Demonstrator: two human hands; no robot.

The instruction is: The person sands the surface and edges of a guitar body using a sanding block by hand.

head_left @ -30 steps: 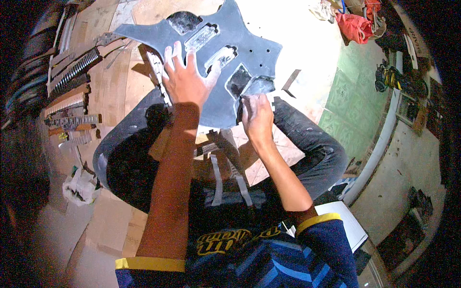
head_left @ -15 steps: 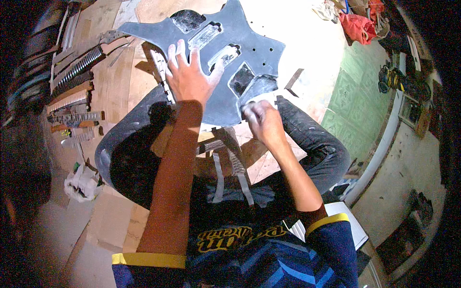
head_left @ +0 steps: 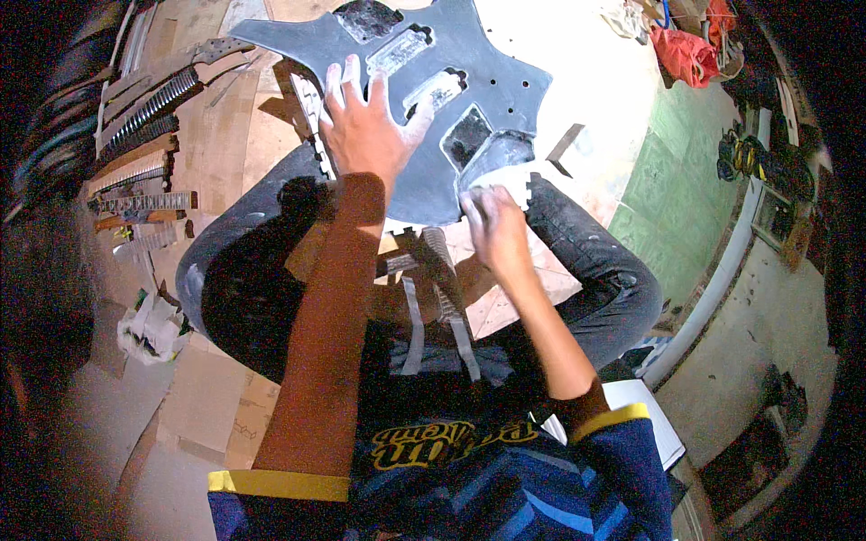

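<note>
Surface: white jigsaw-edged mat (head_left: 522,180) beneath the grey guitar body (head_left: 417,74).
Right hand (head_left: 496,225): fingers curled together at the body's near edge; cannot tell whether they grip anything.
Just changed: it has moved nearer the wearer, apparently shifting the work along that edge.
Left hand (head_left: 368,135): fingers apart, on the body.

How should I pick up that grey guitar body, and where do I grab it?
Probably by the long horn of the grey guitar body, coming from the person's left: it juts out and narrows to a point, with no hand on it. Pinching it top and bottom should suit the flat shape. The left hand lies spread on the broad part.
</note>
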